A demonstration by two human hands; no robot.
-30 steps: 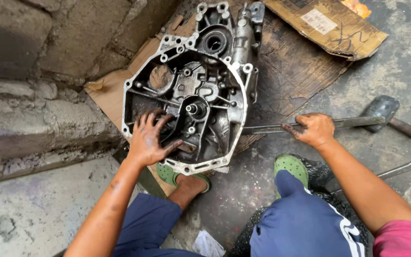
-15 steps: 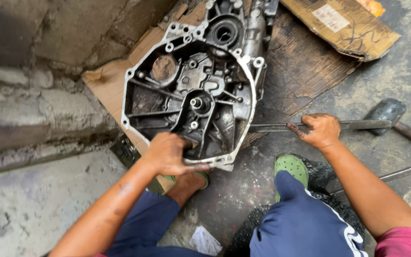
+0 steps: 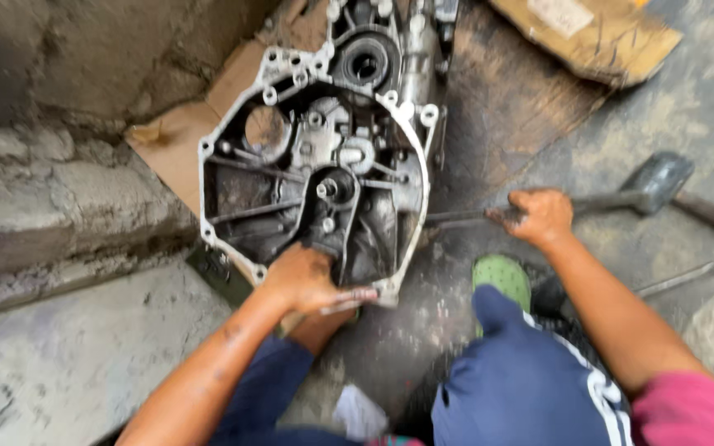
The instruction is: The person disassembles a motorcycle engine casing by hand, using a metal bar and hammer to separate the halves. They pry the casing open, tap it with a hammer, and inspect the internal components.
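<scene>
A grey, greasy metal gearbox housing [image 3: 316, 165] lies open side up on brown cardboard [image 3: 177, 140]. My left hand [image 3: 307, 279] grips the near rim of the housing, fingers curled over its bottom edge. My right hand [image 3: 541, 216] is closed around a long thin metal bar [image 3: 456, 218] whose tip reaches the housing's right rim. My knees in dark blue trousers and a green shoe [image 3: 502, 277] sit just below the hands.
A hammer [image 3: 659, 183] lies on the concrete floor to the right. A thin metal rod [image 3: 679, 278] lies beyond my right forearm. A flattened cardboard piece [image 3: 597, 33] is at the top right. Rough stone steps [image 3: 51, 206] rise on the left.
My left hand slid from inside the housing, fingers spread, down to its near rim and closed on it. The right hand stayed on the bar. The view moved closer.
</scene>
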